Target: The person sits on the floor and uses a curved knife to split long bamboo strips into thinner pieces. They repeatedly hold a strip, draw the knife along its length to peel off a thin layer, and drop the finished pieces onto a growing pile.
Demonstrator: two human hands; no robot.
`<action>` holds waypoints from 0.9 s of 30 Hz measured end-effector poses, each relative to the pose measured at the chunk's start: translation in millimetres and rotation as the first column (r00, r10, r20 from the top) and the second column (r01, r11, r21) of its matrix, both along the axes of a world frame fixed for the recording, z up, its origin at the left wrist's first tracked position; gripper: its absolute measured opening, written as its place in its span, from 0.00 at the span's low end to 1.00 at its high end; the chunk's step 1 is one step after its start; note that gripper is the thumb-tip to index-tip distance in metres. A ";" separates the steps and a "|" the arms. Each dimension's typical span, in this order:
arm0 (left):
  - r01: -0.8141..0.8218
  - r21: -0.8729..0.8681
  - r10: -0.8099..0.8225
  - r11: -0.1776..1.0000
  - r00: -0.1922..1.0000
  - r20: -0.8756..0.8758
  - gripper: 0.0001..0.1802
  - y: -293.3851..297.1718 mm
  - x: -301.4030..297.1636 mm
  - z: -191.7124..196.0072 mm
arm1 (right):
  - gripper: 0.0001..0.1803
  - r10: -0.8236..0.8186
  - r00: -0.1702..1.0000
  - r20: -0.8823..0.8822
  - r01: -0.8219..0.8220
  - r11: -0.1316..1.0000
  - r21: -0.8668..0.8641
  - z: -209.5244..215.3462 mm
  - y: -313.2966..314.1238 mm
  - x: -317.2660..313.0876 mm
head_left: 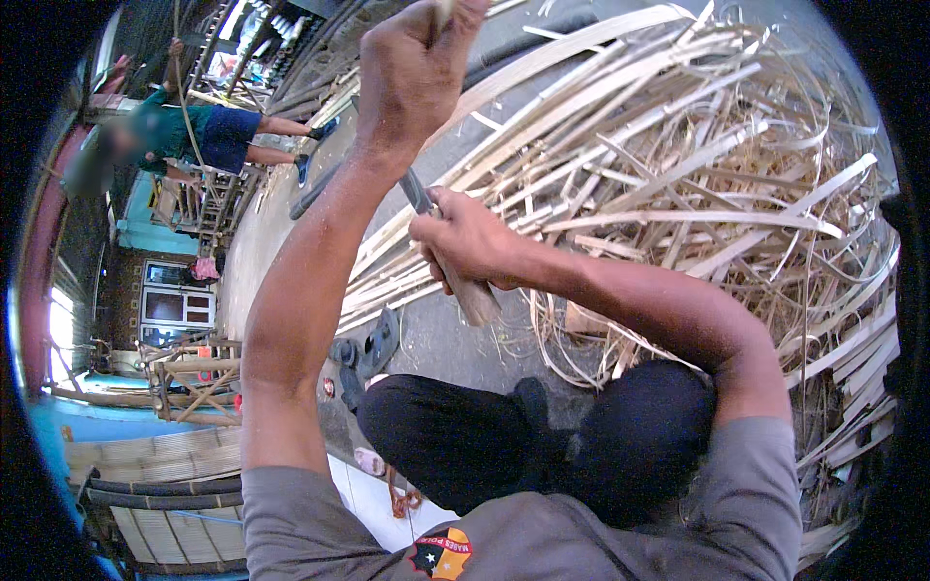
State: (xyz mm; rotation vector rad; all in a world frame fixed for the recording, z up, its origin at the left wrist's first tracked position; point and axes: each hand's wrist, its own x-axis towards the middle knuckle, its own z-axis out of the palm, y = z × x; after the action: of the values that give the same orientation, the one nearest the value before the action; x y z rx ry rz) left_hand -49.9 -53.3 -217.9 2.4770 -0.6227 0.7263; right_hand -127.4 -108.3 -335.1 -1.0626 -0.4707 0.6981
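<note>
My left hand (415, 73) is raised high at the top of the view, fist closed around a thin pale bamboo strip (444, 10) that pokes out above it. Lower down, my right hand (463, 242) grips a knife (455, 266) by its light wooden handle, whose butt sticks out below the fist. The grey blade (417, 191) points up toward my left wrist. Below both hands are my knees in dark trousers (542, 441).
A big tangled heap of split bamboo strips (678, 165) covers the ground ahead and to the right. Sandals (373, 344) lie on the pavement. At the far left a person (208, 136) sits by bamboo frames, and woven bamboo panels (160, 484) lie at the lower left.
</note>
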 end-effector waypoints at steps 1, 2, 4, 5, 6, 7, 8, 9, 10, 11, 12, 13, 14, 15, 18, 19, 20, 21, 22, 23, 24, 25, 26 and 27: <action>-0.028 0.001 0.028 1.000 1.000 -0.002 0.29 0.3 -0.5 13.0 | 0.34 -0.064 0.995 0.073 0.072 0.991 -0.115 11.6 6.2 3.3; -0.033 0.069 0.029 0.997 0.997 0.071 0.29 3.1 3.1 29.1 | 0.35 -0.029 0.995 0.094 0.035 0.998 -0.060 21.6 8.9 9.3; 0.014 0.051 -0.022 0.999 0.987 0.162 0.29 14.0 11.8 56.3 | 0.36 -0.011 0.995 0.098 0.017 0.998 -0.055 39.4 16.6 23.3; 0.039 0.046 -0.048 0.998 0.978 0.205 0.29 21.5 16.5 68.8 | 0.35 0.017 0.994 0.106 -0.014 0.999 -0.033 47.0 22.1 29.0; 0.040 -0.004 -0.038 0.999 0.977 0.210 0.29 29.4 21.4 79.3 | 0.34 -0.003 0.995 0.103 0.004 1.000 -0.003 53.2 29.8 32.2; 0.105 -0.005 -0.094 0.994 0.909 0.406 0.29 35.1 29.8 90.0 | 0.33 -0.028 0.992 0.126 0.015 0.995 0.104 56.4 37.4 33.9; 0.089 -0.084 -0.050 0.992 0.920 0.389 0.29 45.5 32.8 100.8 | 0.29 -0.051 0.994 0.092 0.033 0.982 0.184 57.0 47.7 31.8; 0.069 -0.162 -0.005 0.984 0.930 0.368 0.30 55.4 35.6 109.8 | 0.21 -0.113 0.989 0.096 0.087 0.967 0.241 52.8 57.6 24.1; 0.152 -0.187 -0.060 0.971 0.905 0.421 0.30 63.6 38.2 117.2 | 0.18 -0.160 0.980 0.117 0.143 0.979 0.147 46.2 67.0 14.8; 0.112 -0.208 -0.012 0.972 0.902 0.431 0.29 72.1 38.0 120.5 | 0.16 -0.230 0.955 0.186 0.196 0.963 0.186 36.9 76.3 4.1; 0.078 -0.225 0.029 0.971 0.898 0.438 0.29 78.2 38.7 122.8 | 0.15 -0.213 0.967 0.139 0.193 0.971 0.140 27.2 84.7 -6.5; 0.042 -0.245 0.071 0.969 0.898 0.435 0.29 83.8 37.5 122.0 | 0.15 -0.250 0.961 0.117 0.220 0.949 0.224 17.2 92.5 -20.6; 0.068 -0.218 0.045 0.974 0.880 0.473 0.28 87.5 36.9 120.2 | 0.15 -0.303 0.931 0.201 0.281 0.951 0.132 10.5 98.8 -32.0; 0.091 -0.236 0.027 0.968 0.890 0.455 0.28 90.4 35.4 118.0 | 0.15 -0.283 0.940 0.189 0.264 0.957 0.119 7.7 99.7 -42.5; 0.127 -0.322 -0.009 0.938 0.939 0.344 0.26 96.9 20.9 110.4 | 0.18 -0.160 0.985 0.069 0.152 0.982 0.111 26.3 77.8 -46.7; 0.137 -0.290 -0.014 0.947 0.921 0.390 0.27 97.8 16.1 111.4 | 0.21 -0.112 0.993 0.030 0.111 0.993 0.033 41.6 59.3 -39.6; 0.142 -0.258 -0.017 0.956 0.902 0.431 0.29 99.0 9.9 113.2 | 0.21 -0.181 0.981 0.064 0.181 0.983 0.013 57.4 39.6 -32.3; 0.139 -0.228 -0.017 0.964 0.884 0.467 0.31 98.2 5.5 113.5 | 0.20 -0.359 0.891 0.277 0.375 0.927 -0.004 73.6 23.4 -18.8; -0.011 -0.153 0.079 0.988 0.891 0.448 0.29 98.5 -0.2 117.3 | 0.20 -0.432 0.895 0.106 0.386 0.873 0.298 78.9 1.4 -15.0; 0.025 -0.207 0.074 0.978 0.885 0.459 0.27 95.1 -2.5 115.3 | 0.19 -0.600 0.796 0.075 0.524 0.746 0.411 89.8 -6.0 -10.4; 0.069 -0.262 0.064 0.963 0.881 0.469 0.26 91.9 -4.2 115.2 | 0.19 -0.705 0.709 0.007 0.584 0.593 0.554 90.6 -10.5 -10.6; 0.116 -0.321 0.057 0.940 0.875 0.481 0.25 87.9 -6.1 112.1 | 0.20 -0.746 0.666 0.005 0.585 0.526 0.618 86.3 -4.9 -11.7; 0.132 -0.275 0.046 0.952 0.828 0.558 0.26 81.8 -3.9 110.7 | 0.20 -0.722 0.646 0.248 0.572 0.673 0.469 79.0 16.7 -16.5; 0.108 -0.238 0.044 0.965 0.831 0.555 0.26 77.9 -5.6 108.5 | 0.21 -0.542 0.695 0.472 0.512 0.834 0.205 70.9 43.5 -23.2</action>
State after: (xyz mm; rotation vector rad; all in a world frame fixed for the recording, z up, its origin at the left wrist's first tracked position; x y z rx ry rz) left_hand -55.5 24.6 -109.3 1.9946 -0.7117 1.4451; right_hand -150.6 -64.9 -264.2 -1.2553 -0.5987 -0.1359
